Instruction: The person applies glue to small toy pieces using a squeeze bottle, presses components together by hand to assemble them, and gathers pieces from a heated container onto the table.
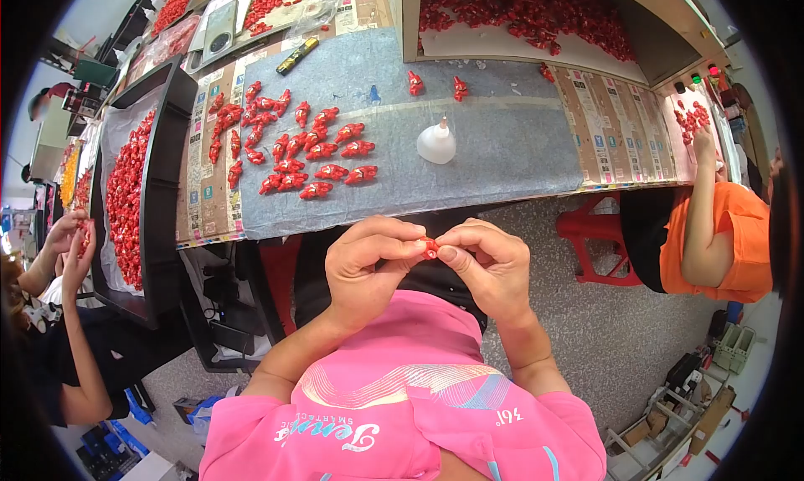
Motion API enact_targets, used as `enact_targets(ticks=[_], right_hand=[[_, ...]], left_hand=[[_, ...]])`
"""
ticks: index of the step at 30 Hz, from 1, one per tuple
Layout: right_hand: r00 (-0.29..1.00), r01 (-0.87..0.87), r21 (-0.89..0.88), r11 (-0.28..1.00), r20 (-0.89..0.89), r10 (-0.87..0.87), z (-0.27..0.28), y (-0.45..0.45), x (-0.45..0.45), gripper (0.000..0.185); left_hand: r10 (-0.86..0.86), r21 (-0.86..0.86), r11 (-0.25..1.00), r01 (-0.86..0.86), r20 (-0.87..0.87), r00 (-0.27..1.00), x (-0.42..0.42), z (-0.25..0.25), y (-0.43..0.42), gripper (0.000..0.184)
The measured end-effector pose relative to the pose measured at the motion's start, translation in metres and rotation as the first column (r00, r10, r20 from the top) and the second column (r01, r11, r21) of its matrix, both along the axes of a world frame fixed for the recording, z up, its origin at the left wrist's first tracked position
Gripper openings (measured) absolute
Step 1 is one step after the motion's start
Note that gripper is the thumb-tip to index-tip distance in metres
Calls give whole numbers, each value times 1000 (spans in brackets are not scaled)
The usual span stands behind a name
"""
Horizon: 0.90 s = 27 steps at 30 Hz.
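Observation:
Between the fingertips of my left hand [367, 267] and my right hand [490, 267] is one small red figure [430, 248], pinched from both sides just off the table's front edge. The fingers cover most of it. Beyond my left hand, many similar red figures [315, 190] with light markings lie in loose groups on the blue-grey mat [502, 154]. A white squeeze bottle [436, 144] with a narrow tip stands upright on the mat, ahead of my hands. Two more figures lie farther back, one of them a red figure [460, 88] behind the bottle.
A black tray [172, 137] heaped with red pieces stands at the left. At the back right, an open box [410, 28] holds a large pile. A black and yellow tube [297, 55] lies on the mat. Co-workers sit on both sides, one in an orange sleeve [730, 238].

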State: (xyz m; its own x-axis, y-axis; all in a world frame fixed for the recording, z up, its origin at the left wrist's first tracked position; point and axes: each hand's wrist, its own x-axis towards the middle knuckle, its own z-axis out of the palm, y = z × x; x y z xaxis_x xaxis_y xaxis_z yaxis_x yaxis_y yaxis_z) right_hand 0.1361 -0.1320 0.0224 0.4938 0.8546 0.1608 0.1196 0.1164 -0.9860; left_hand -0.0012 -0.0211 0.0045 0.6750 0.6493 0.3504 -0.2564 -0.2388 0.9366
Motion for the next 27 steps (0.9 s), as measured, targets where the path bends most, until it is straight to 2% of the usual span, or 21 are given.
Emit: enact_targets(ticks=[17, 19, 20, 22, 23, 25, 26, 27], right_hand=[[998, 2, -6, 1000, 61, -2, 3, -1, 2, 9], [998, -6, 18, 1000, 68, 5, 1, 0, 3, 9], [998, -5, 18, 1000, 69, 4, 4, -1, 4, 9], [983, 9, -21, 1000, 186, -5, 11, 0, 5, 10], [983, 7, -20, 1000, 186, -3, 11, 1, 4, 10], [980, -4, 35, 999, 199, -3, 7, 3, 3, 11], [980, -7, 35, 999, 199, 0, 6, 3, 3, 11], [980, -13, 50, 999, 198, 3, 5, 4, 3, 12]], left_hand=[[-5, 16, 1000, 5, -8, 1000, -1, 1, 0, 20], [-60, -136, 989, 66, 50, 997, 0, 1, 0, 21], [-60, -135, 989, 67, 51, 997, 0, 1, 0, 21], [-127, -332, 930, 159, 117, 985, -1, 0, 2, 22], [-125, -331, 930, 158, 118, 985, -2, -2, 3, 22], [-172, -487, 841, 235, 171, 970, -5, -5, 5, 22], [-169, -487, 842, 233, 172, 970, -6, -5, 6, 22], [-184, -553, 790, 264, 196, 963, -7, -4, 7, 21]])
